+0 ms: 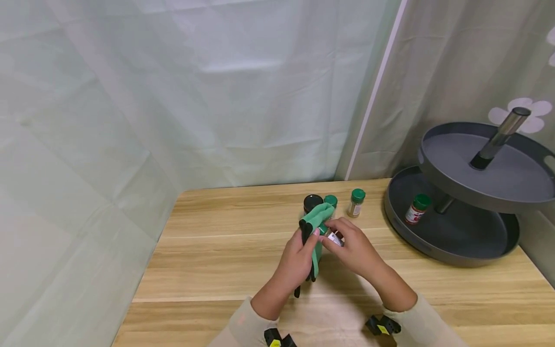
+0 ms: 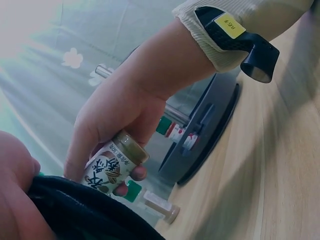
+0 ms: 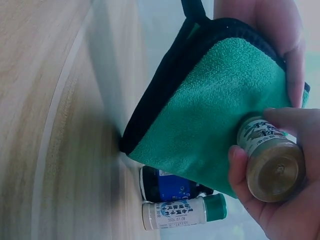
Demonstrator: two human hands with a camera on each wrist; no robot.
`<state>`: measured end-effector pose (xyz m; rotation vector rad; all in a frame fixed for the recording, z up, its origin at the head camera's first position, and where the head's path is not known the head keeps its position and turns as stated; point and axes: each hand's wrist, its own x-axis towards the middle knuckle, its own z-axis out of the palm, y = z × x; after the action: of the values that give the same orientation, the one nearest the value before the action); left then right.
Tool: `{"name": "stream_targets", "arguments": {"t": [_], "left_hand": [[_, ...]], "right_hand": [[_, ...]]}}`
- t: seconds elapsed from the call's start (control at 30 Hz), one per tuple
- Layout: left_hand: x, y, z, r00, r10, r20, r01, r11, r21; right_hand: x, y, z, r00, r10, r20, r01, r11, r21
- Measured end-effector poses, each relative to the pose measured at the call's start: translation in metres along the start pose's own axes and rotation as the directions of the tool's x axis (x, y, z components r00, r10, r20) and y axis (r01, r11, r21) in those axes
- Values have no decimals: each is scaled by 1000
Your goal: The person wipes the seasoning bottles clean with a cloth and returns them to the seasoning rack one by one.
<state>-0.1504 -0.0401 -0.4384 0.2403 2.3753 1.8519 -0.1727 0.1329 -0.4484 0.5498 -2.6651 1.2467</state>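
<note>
My left hand (image 1: 295, 262) grips a folded green cloth (image 1: 320, 213) with black edging, which hangs down over the table. Fingers of my right hand (image 1: 355, 248) are curled round a small spice jar (image 3: 275, 165) with a white label and brownish contents. Held tilted, the jar has its green-capped end against the cloth and its base toward the right wrist camera. In the left wrist view the label of the jar (image 2: 107, 167) faces the camera, while the cloth's dark edge (image 2: 85, 210) covers the lower left. The cloth partly hides the jar's cap.
Behind the cloth stand a black-capped bottle (image 1: 313, 202) with a blue label and a green-capped jar (image 1: 331, 200). Another green-capped jar (image 1: 357, 202) is to their right. A two-tier grey round tray (image 1: 451, 262) at the right holds a red-labelled jar (image 1: 417, 209) on its lower tier.
</note>
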Motion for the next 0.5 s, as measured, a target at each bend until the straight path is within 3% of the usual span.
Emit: {"name": "stream_targets", "arguments": {"t": [0.23,0.33,0.5], "left_hand": [[-1,0,1,1000,16,17,-17,996,85],[0,-1,1,999,43,17,-45,993,111],[1,-2,-2,1000,29,5,-30,993,117]], "right_hand": [[-2,0,0,998,-28,58,30,999,-34],[-3,-1,0,994,-73,84,77,996,-43],[-5,-2,-1,984,-149,102,152,988,-29]]}}
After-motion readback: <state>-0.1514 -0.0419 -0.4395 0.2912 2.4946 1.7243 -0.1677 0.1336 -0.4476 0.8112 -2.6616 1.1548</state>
